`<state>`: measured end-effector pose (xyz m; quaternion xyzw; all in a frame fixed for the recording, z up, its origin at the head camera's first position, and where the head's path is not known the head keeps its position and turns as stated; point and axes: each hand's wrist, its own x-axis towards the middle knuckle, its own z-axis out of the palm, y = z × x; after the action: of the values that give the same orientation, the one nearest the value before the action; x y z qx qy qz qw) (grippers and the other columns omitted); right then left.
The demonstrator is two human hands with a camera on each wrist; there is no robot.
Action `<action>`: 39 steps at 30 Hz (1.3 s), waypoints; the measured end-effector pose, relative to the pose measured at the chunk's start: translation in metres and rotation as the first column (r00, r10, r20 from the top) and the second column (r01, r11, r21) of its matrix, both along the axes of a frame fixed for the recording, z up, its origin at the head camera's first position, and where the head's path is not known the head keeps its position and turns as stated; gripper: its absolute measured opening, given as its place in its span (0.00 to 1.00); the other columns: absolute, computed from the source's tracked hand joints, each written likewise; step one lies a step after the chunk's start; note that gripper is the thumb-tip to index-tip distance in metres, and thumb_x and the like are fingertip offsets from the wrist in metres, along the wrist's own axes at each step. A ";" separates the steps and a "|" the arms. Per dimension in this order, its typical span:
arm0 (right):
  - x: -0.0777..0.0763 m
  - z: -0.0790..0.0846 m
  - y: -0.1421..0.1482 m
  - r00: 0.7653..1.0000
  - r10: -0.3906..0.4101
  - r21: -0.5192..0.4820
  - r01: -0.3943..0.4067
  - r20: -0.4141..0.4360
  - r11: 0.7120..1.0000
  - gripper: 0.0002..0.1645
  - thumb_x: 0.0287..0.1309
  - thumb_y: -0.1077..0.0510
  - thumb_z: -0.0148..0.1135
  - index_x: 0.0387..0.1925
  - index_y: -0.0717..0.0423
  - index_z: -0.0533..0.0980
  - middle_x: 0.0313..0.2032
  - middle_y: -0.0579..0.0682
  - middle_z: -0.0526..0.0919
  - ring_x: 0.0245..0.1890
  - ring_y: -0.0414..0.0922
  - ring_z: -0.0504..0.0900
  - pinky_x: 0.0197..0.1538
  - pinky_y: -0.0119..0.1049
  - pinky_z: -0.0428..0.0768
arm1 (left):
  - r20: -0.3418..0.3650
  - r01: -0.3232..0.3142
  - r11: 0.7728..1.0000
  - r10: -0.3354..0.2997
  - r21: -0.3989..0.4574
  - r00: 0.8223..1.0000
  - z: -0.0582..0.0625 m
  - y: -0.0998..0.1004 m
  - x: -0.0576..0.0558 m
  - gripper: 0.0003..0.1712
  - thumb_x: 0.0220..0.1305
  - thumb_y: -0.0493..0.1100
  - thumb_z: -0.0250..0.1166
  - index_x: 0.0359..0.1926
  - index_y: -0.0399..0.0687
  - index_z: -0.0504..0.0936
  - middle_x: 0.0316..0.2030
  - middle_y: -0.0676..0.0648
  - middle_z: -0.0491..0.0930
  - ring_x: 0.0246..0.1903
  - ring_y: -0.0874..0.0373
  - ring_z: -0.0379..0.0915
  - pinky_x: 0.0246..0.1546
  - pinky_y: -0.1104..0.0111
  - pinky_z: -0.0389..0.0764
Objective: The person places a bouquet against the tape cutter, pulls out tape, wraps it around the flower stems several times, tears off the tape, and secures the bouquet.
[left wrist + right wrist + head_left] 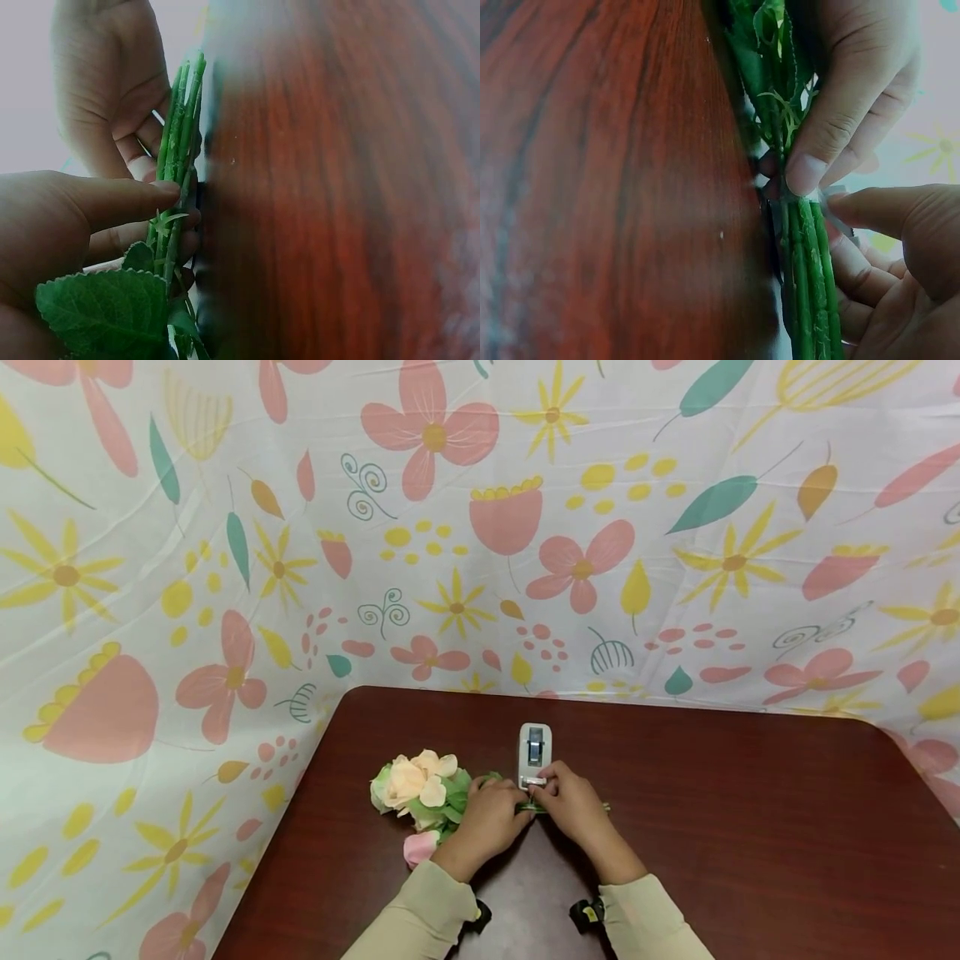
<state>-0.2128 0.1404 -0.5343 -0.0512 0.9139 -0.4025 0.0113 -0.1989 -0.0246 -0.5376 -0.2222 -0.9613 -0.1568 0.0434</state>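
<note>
A bouquet of artificial flowers (408,781) in cream and pink lies on the table, its blooms to the left. My left hand (491,814) grips its green stems (810,277), thumb across the bundle just below the leaves (105,311). Beside it, my right hand (573,806) pinches what looks like a strip of clear tape (836,206) against the stems. Right behind the hands sits a white tape dispenser (534,747) with its front end by the right fingers. The tape's far end is hidden by the fingers.
The dark red-brown wooden table (712,810) stretches away to the right. A flower-patterned cloth (480,568) hangs behind the table and along its left side. Black wrist straps (588,914) sit at the sleeve cuffs.
</note>
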 end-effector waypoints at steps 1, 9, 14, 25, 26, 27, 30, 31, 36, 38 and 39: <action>0.000 0.000 0.000 1.000 0.003 0.001 -0.003 -0.002 1.000 0.15 0.63 0.56 0.68 0.47 0.59 0.76 0.26 0.45 0.84 0.24 0.37 0.77 0.33 0.34 0.75 | 0.004 -0.001 1.000 0.001 0.000 1.000 0.000 0.000 0.000 0.10 0.66 0.53 0.68 0.43 0.58 0.90 0.40 0.57 0.85 0.43 0.57 0.78 0.60 0.47 0.70; 0.001 0.003 -0.003 1.000 0.001 0.025 -0.001 -0.018 1.000 0.15 0.63 0.56 0.68 0.46 0.59 0.77 0.25 0.44 0.84 0.24 0.36 0.77 0.33 0.34 0.75 | 0.009 -0.002 1.000 0.002 -0.010 1.000 0.001 -0.001 0.000 0.10 0.66 0.53 0.67 0.43 0.58 0.89 0.40 0.57 0.85 0.44 0.57 0.78 0.60 0.48 0.70; 0.001 0.003 -0.004 0.999 -0.009 0.031 0.010 -0.030 0.999 0.15 0.62 0.56 0.69 0.45 0.59 0.78 0.25 0.44 0.85 0.24 0.37 0.78 0.33 0.35 0.76 | -0.004 0.003 1.000 -0.003 0.002 1.000 0.003 -0.002 0.001 0.09 0.65 0.52 0.68 0.42 0.57 0.90 0.39 0.57 0.85 0.43 0.57 0.79 0.59 0.47 0.71; 0.003 0.002 -0.004 0.999 -0.017 0.032 0.019 -0.050 0.999 0.14 0.61 0.57 0.70 0.45 0.60 0.78 0.25 0.45 0.87 0.24 0.37 0.80 0.34 0.36 0.78 | -0.008 -0.001 1.000 0.001 -0.012 1.000 0.002 0.000 0.001 0.10 0.65 0.53 0.68 0.42 0.58 0.90 0.38 0.57 0.84 0.43 0.58 0.79 0.58 0.49 0.71; 0.003 0.002 -0.004 0.999 -0.018 0.032 0.020 -0.048 0.999 0.14 0.61 0.57 0.70 0.45 0.60 0.78 0.25 0.45 0.87 0.24 0.37 0.80 0.34 0.36 0.78 | -0.006 -0.002 1.000 0.002 -0.013 1.000 0.002 0.000 0.001 0.10 0.65 0.54 0.68 0.42 0.58 0.90 0.38 0.57 0.84 0.43 0.58 0.79 0.58 0.49 0.71; 0.002 0.002 -0.004 0.999 -0.018 0.031 0.019 -0.047 0.999 0.14 0.61 0.57 0.70 0.45 0.60 0.78 0.25 0.45 0.87 0.24 0.37 0.80 0.34 0.36 0.78 | -0.007 -0.002 1.000 0.002 -0.015 1.000 0.002 0.000 0.001 0.10 0.65 0.54 0.68 0.42 0.58 0.90 0.37 0.57 0.84 0.43 0.58 0.79 0.58 0.49 0.72; 0.002 0.002 -0.004 0.999 -0.021 0.031 0.023 -0.048 0.999 0.14 0.61 0.58 0.70 0.45 0.60 0.78 0.25 0.45 0.87 0.25 0.37 0.80 0.34 0.35 0.78 | -0.008 0.000 1.000 -0.001 -0.015 1.000 0.003 -0.001 0.001 0.10 0.65 0.54 0.68 0.41 0.58 0.90 0.37 0.57 0.84 0.42 0.58 0.79 0.58 0.49 0.72; 0.002 0.002 -0.004 0.999 -0.023 0.030 0.024 -0.048 0.999 0.14 0.61 0.58 0.70 0.45 0.60 0.78 0.26 0.45 0.87 0.25 0.37 0.81 0.34 0.35 0.77 | -0.010 0.003 1.000 -0.003 -0.013 1.000 0.003 -0.001 0.000 0.10 0.65 0.54 0.68 0.41 0.58 0.90 0.37 0.57 0.84 0.42 0.58 0.79 0.58 0.49 0.72; 0.002 0.003 -0.005 0.998 -0.029 0.027 0.030 -0.050 0.999 0.14 0.60 0.58 0.70 0.44 0.60 0.78 0.26 0.45 0.87 0.25 0.38 0.81 0.34 0.35 0.77 | -0.009 0.005 1.000 -0.005 -0.008 1.000 0.003 -0.001 0.000 0.10 0.65 0.54 0.68 0.42 0.59 0.90 0.37 0.57 0.84 0.42 0.58 0.78 0.58 0.49 0.71; 0.002 0.003 -0.005 0.998 -0.028 0.032 0.030 -0.052 0.999 0.13 0.60 0.58 0.70 0.44 0.59 0.78 0.26 0.45 0.87 0.25 0.38 0.80 0.34 0.35 0.76 | -0.008 0.004 1.000 -0.004 -0.008 1.000 0.002 -0.001 -0.001 0.10 0.65 0.54 0.68 0.41 0.59 0.90 0.37 0.58 0.84 0.42 0.58 0.78 0.58 0.49 0.72; 0.003 0.003 -0.005 0.998 -0.026 0.036 0.028 -0.053 0.999 0.13 0.61 0.58 0.70 0.44 0.59 0.78 0.25 0.45 0.87 0.25 0.37 0.80 0.34 0.35 0.76 | -0.006 0.004 1.000 -0.004 -0.005 1.000 0.002 0.000 -0.001 0.10 0.65 0.54 0.68 0.41 0.58 0.90 0.36 0.57 0.84 0.42 0.58 0.78 0.58 0.49 0.71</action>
<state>-0.2102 0.1358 -0.5316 -0.0491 0.9217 -0.3843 -0.0171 -0.1995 -0.0250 -0.5353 -0.2246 -0.9612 -0.1537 0.0454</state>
